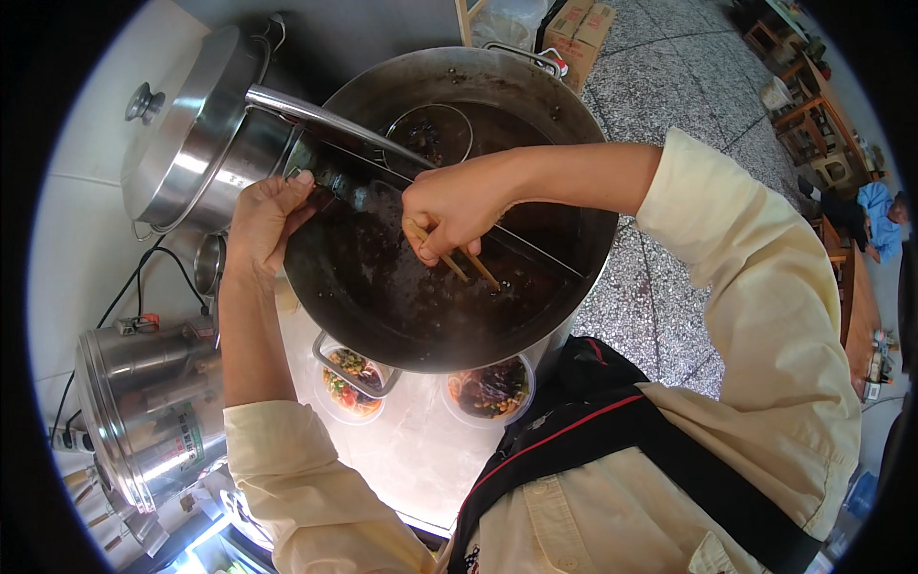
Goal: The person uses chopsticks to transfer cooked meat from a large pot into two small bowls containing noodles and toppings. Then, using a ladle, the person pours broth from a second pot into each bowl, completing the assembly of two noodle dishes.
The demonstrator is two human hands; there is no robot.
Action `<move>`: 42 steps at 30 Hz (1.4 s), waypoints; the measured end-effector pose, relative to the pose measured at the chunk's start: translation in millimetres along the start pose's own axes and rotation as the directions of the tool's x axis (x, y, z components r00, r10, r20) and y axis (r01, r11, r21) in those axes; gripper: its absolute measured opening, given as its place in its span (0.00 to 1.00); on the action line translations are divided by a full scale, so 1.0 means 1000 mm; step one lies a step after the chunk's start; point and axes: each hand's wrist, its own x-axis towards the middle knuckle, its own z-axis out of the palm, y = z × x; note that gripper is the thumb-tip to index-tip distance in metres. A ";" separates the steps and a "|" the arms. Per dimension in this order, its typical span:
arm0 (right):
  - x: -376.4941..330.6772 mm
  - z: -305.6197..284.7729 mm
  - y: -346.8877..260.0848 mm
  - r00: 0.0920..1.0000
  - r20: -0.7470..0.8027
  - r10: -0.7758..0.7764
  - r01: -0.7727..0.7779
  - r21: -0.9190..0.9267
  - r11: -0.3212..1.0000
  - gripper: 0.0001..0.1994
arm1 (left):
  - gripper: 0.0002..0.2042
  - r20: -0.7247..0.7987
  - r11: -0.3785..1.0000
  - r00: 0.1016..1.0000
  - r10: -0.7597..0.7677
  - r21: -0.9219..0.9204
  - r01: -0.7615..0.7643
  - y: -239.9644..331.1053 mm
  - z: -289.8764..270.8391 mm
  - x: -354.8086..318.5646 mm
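A large metal pot (316,287) holds dark brown liquid, split by a metal divider (540,251). My right hand (457,206) is closed round a pair of wooden chopsticks (486,272), whose tips dip into the liquid in the nearer compartment. At the pot's left rim my left hand (263,225) pinches with thumb and fingers. What it grips there is hard to make out; a small metal piece shows by the fingertips. A round strainer (427,105) lies in the farther compartment, its long metal handle (320,113) resting over the left rim.
Two clear bowls of food, one on the left (350,400) and one on the right (490,392), stand on the counter (392,450) below the pot. Left are a lidded steel pot (186,143) and a steel canister (153,392). Beyond lies a cardboard box (579,33); a person sits far right.
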 end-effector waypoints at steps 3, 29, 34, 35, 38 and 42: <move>0.004 0.002 0.001 1.000 0.017 0.013 -0.012 -0.044 0.999 0.10 | 0.09 -0.003 1.000 1.000 0.010 0.013 -0.010 0.000 0.000 -0.001; -0.033 -0.029 0.001 0.983 -0.182 0.003 0.044 0.254 0.966 0.11 | 0.08 0.029 1.000 1.000 0.004 0.019 -0.004 0.001 0.001 -0.004; -0.042 -0.036 0.007 0.972 -0.230 -0.047 0.112 0.276 0.955 0.12 | 0.08 0.029 1.000 1.000 -0.004 0.030 0.003 0.001 0.003 -0.004; -0.042 -0.036 0.008 0.973 -0.229 -0.041 0.106 0.283 0.953 0.12 | 0.08 0.038 1.000 0.999 -0.001 0.013 0.001 0.001 0.003 -0.003; -0.041 -0.035 0.010 0.970 -0.238 -0.036 0.108 0.295 0.949 0.12 | 0.08 0.020 0.999 1.000 -0.007 0.048 0.006 0.001 0.003 -0.002; -0.041 -0.036 0.012 0.959 -0.277 -0.050 0.142 0.322 0.936 0.13 | 0.08 0.020 0.999 1.000 0.003 0.041 -0.004 0.000 0.004 -0.003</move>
